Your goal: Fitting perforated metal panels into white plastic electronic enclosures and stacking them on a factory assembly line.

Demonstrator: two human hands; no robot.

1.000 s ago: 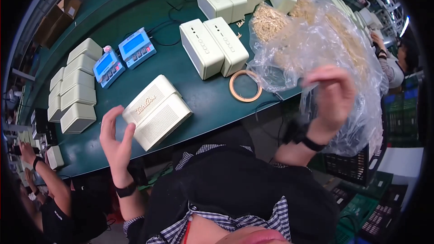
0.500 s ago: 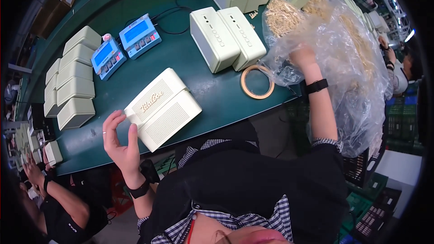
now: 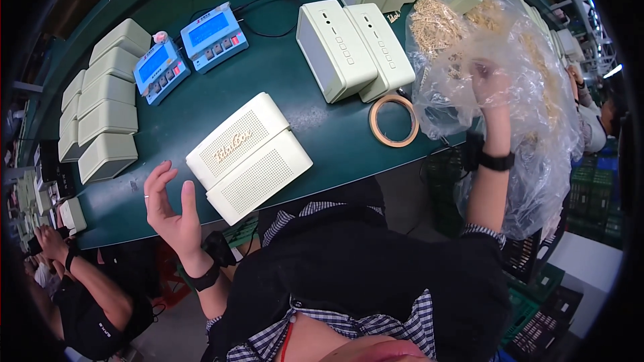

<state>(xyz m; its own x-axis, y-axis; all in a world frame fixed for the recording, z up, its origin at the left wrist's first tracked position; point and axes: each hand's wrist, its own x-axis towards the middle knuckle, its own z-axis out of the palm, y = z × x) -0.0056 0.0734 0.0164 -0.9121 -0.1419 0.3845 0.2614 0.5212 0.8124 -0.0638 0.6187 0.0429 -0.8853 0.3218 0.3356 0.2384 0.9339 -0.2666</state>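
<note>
Two cream speaker-like boxes with dotted grilles lie side by side on the green bench; the far box [image 3: 236,139] bears a gold script nameplate [image 3: 232,145], while the near box [image 3: 260,179] shows a bare grille. Just left of them my left hand [image 3: 171,204] hovers, fingers apart and thumb up, holding nothing. At the right, my right hand [image 3: 492,84] reaches into a crumpled clear plastic bag [image 3: 537,161]. Film blurs its fingers, so what it grips, if anything, is hidden. Light wood-coloured letter pieces [image 3: 433,23] are heaped in the bag next to it.
A tape roll [image 3: 394,121] lies beside the bag. Two upright cream boxes [image 3: 335,50] stand behind it, with more at the back. Two blue devices with screens [image 3: 213,37] and stacked cream boxes [image 3: 111,117] occupy the left. A co-worker's hands [image 3: 52,245] are at far left.
My right hand has shifted slightly right, deeper behind the plastic. The left hand has drawn a little away from the boxes. The whole view has shifted slightly.
</note>
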